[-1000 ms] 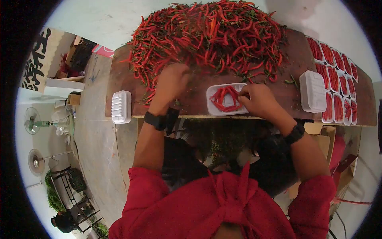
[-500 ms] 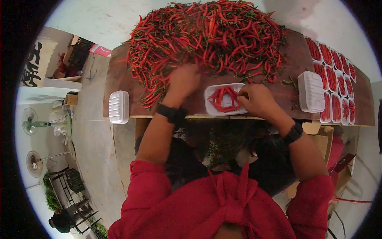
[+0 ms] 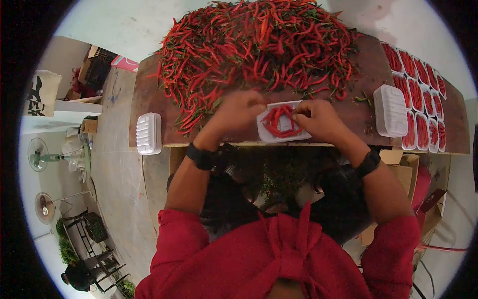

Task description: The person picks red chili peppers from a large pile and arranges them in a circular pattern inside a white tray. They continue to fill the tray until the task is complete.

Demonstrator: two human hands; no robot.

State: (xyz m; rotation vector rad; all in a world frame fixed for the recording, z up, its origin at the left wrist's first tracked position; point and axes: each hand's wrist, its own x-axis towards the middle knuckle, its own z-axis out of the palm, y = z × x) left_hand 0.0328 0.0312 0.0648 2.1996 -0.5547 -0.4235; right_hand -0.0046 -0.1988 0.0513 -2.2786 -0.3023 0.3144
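Observation:
A white foam tray (image 3: 267, 136) lies near the front edge of the table, with several red chili peppers (image 3: 280, 130) set around its inside. At its right side my right hand (image 3: 321, 119) is pinched, thumb and fingertips on the end of a chili pepper at the rim. My left hand (image 3: 238, 113), blurred by motion, reaches in at the tray's upper left corner, and its grip is smeared. Just beyond both hands rises a large heap of red chili peppers (image 3: 259, 47) with green stems.
Stacked white trays stand at the left (image 3: 149, 133) and right (image 3: 390, 110) of the table. Several filled trays (image 3: 415, 94) sit in rows at far right. Cardboard boxes (image 3: 402, 179) are below. Fans (image 3: 38, 154) and a person (image 3: 78, 275) show at far left.
My left hand has come from the edge of the heap down and right to the tray. My right hand has shifted slightly left and stays at the tray's right side.

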